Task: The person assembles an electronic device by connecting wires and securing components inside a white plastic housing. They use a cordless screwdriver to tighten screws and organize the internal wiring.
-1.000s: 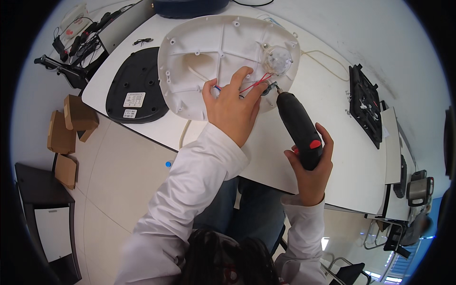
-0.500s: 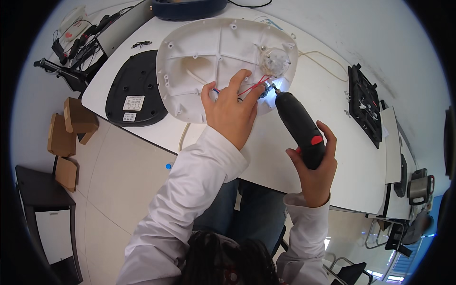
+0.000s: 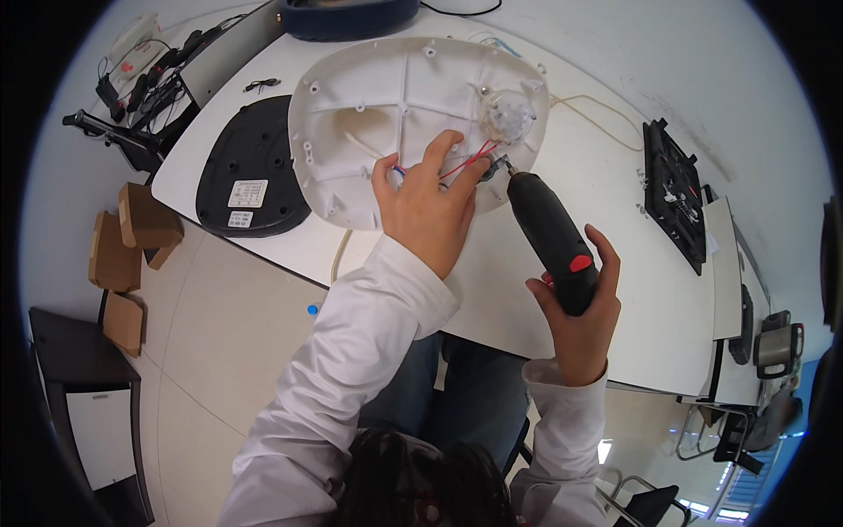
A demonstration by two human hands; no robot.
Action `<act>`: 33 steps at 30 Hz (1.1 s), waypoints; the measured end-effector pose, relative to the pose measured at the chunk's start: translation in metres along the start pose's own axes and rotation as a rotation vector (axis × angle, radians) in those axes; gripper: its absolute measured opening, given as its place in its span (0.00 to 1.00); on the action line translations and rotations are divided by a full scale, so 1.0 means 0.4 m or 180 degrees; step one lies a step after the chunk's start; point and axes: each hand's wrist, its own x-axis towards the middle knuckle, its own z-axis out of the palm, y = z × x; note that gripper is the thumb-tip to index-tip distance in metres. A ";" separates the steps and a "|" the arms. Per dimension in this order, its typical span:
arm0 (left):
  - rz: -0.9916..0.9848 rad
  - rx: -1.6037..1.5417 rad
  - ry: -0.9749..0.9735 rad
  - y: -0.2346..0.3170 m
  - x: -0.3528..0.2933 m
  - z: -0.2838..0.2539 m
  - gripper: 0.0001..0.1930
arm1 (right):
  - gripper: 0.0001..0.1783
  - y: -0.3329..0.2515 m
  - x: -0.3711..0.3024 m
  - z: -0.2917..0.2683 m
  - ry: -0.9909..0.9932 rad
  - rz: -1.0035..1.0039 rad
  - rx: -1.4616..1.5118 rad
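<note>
An oval white plastic shell (image 3: 351, 83) lies with its ribbed inside up. My left hand (image 3: 430, 198) rests over its near edge, fingers spread, the thumb pressing a small grey part (image 3: 489, 168). Red wires (image 3: 479, 155) run beside that thumb, and a blue wire passes under the fingers. My right hand (image 3: 584, 321) is wrapped round the rear of a black cordless screwdriver (image 3: 546, 220) with a red button. The bit points at the grey part; whether it touches a screw is too small to tell. A round clear-covered unit (image 3: 509, 116) sits in the shell just beyond.
A black base plate (image 3: 250, 158) with labels lies left of the shell. An open black tool case (image 3: 674, 198) stands at the table's right side. A dark blue object (image 3: 351, 19) is at the back. A beige cord (image 3: 601, 110) trails right. Cardboard boxes (image 3: 114, 250) are on the floor.
The bright light at the screwdriver's tip has gone out. My right hand and the screwdriver have shifted very slightly left. My left hand stays in place.
</note>
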 end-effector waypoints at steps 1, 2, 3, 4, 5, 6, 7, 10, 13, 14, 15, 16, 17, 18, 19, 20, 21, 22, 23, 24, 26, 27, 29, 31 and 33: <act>-0.0010 0.0011 0.0002 0.000 -0.002 0.000 0.21 | 0.46 -0.001 -0.003 0.000 0.0015 0.0006 0.0002; 0.0005 0.0006 0.0021 0.000 0.003 0.000 0.21 | 0.46 -0.004 -0.006 -0.002 0.0081 0.0007 0.0024; -0.0007 0.0000 0.0005 0.001 0.004 -0.001 0.21 | 0.46 -0.006 -0.012 -0.005 0.0149 0.0009 0.0046; -0.0018 -0.0008 -0.0013 0.004 0.002 -0.003 0.21 | 0.46 -0.007 -0.020 -0.009 0.0220 0.0012 0.0068; -0.0015 -0.0003 -0.0033 0.005 0.002 -0.005 0.21 | 0.47 -0.003 -0.026 -0.015 0.0274 0.0029 0.0174; -0.0026 0.0011 -0.0024 0.004 0.001 -0.003 0.21 | 0.47 0.005 -0.033 -0.027 0.0330 0.0046 0.0279; -0.0037 0.0022 -0.0015 0.002 0.000 0.000 0.21 | 0.47 0.012 -0.040 -0.040 0.0386 0.0061 0.0383; -0.0073 -0.0016 -0.0061 0.003 0.004 -0.005 0.21 | 0.47 0.031 -0.056 -0.092 0.0476 0.0428 0.0304; -0.0031 -0.0064 -0.0018 0.005 0.001 0.004 0.22 | 0.43 0.085 -0.074 -0.151 0.0569 0.0556 0.0085; -0.0033 -0.0057 -0.0010 0.003 -0.002 0.006 0.22 | 0.41 0.103 -0.082 -0.169 0.0576 0.0505 -0.0118; -0.0036 -0.0052 -0.0001 0.002 -0.002 0.006 0.23 | 0.39 0.120 -0.090 -0.187 0.0582 0.0453 -0.0321; -0.0036 -0.0041 -0.0007 0.003 0.002 0.003 0.22 | 0.34 0.136 -0.095 -0.203 0.0603 0.0537 -0.0238; -0.0034 -0.0039 -0.0027 0.004 0.002 0.002 0.22 | 0.33 0.145 -0.101 -0.213 0.0622 0.0591 -0.0319; -0.0032 -0.0037 -0.0046 0.004 0.001 0.001 0.22 | 0.32 0.153 -0.104 -0.222 0.0641 0.0646 -0.0400; -0.0029 -0.0036 -0.0064 0.003 0.002 0.000 0.21 | 0.31 0.159 -0.107 -0.228 0.0660 0.0702 -0.0482; 0.0023 0.0007 -0.0020 0.000 -0.001 0.005 0.21 | 0.32 0.167 -0.110 -0.232 0.0660 0.0701 -0.0744; 0.0030 0.0016 -0.0029 0.001 0.000 0.004 0.21 | 0.32 0.171 -0.110 -0.234 0.0672 0.0632 -0.0936; 0.0037 0.0024 -0.0038 0.002 0.002 0.002 0.21 | 0.32 0.172 -0.106 -0.233 0.0681 0.0565 -0.1128; 0.0027 0.0042 -0.0054 -0.002 0.000 0.001 0.21 | 0.32 0.175 -0.103 -0.231 0.0666 0.0497 -0.1320; 0.0063 0.0135 -0.0042 -0.008 -0.002 0.004 0.20 | 0.34 0.183 -0.098 -0.229 0.0629 0.0510 -0.1344; 0.0096 0.0156 -0.0035 -0.008 0.000 0.006 0.20 | 0.34 0.188 -0.089 -0.229 0.0601 0.0503 -0.1495; 0.0111 0.0165 -0.0027 -0.008 0.001 0.008 0.20 | 0.34 0.190 -0.086 -0.229 0.0586 0.0495 -0.1572; 0.0093 0.0130 -0.0058 -0.006 -0.002 0.011 0.21 | 0.36 0.204 -0.082 -0.228 0.0572 0.0371 -0.1803; 0.0034 0.0063 -0.0109 -0.002 -0.001 0.006 0.21 | 0.37 0.213 -0.072 -0.226 0.0520 0.0175 -0.2105; 0.0047 0.0131 -0.0136 -0.012 -0.004 0.007 0.22 | 0.39 0.241 -0.061 -0.223 0.0466 -0.0059 -0.2202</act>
